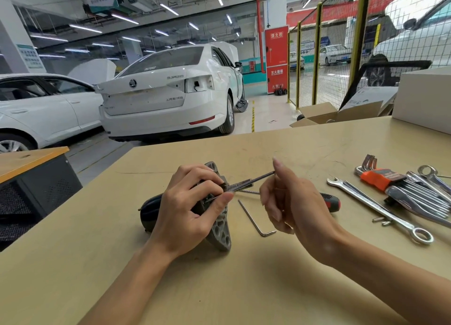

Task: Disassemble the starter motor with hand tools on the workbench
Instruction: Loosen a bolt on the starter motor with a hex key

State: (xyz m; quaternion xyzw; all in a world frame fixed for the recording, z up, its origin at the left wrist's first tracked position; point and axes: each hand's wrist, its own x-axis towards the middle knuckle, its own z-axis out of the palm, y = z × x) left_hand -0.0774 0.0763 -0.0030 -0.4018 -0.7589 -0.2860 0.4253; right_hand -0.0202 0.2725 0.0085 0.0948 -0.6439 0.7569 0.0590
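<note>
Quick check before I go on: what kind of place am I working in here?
Most likely a car repair workshop or training garage. White cars are parked on the shop floor with hoods raised, the workbench carries wrenches and a hex key set, and yellow mesh fencing sections off another bay.

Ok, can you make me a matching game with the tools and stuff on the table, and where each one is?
Things:
1. Grey metal starter motor
2. Thin bent L-shaped hex key
3. Long shiny silver combination wrench
4. Orange holder with a set of hex keys

Places:
A. Lying alone on the table between the two hands
B. Gripped by the left hand
C. Far right, among the pile of shiny wrenches
D. Lying slantwise, right of the right hand

Pairs: 1-B, 2-A, 3-D, 4-C
</note>
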